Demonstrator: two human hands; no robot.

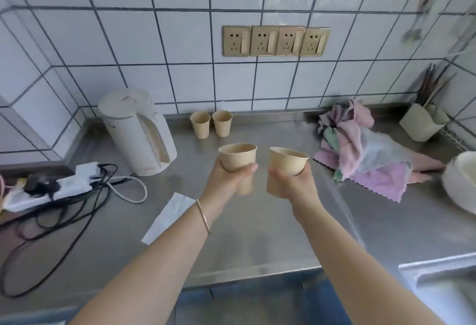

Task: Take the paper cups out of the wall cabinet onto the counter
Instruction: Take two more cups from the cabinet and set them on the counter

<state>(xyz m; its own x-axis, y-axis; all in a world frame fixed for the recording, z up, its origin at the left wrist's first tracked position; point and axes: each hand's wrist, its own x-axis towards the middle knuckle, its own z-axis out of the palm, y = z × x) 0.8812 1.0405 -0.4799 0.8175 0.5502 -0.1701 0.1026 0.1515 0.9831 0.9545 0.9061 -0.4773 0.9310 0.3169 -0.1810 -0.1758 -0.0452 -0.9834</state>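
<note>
From the head camera, both forearms reach forward over a steel bench (257,234), and each of the two hands is wrapped around a tan paper cup held above the surface. The left hand (226,180), with a thin bangle (204,216) on its wrist, grips the left cup (238,161) around its lower half, thumb across the front; that cup stands about upright with its mouth open to the camera. The right hand (293,183) clasps the right cup (286,163) from the side and below, and this cup tilts a little to the left. The two held cups are close together but not touching. Farther back, near the tiled wall, two more paper cups (211,123) stand upright side by side on the bench, just right of a white electric kettle (139,131). A power strip with tangled cables (59,188) lies at the left, a white paper slip (170,217) lies under the left forearm, and a heap of pastel cloths (365,154) sits at the right. Four wall sockets (275,40) line the tiles above.
</note>
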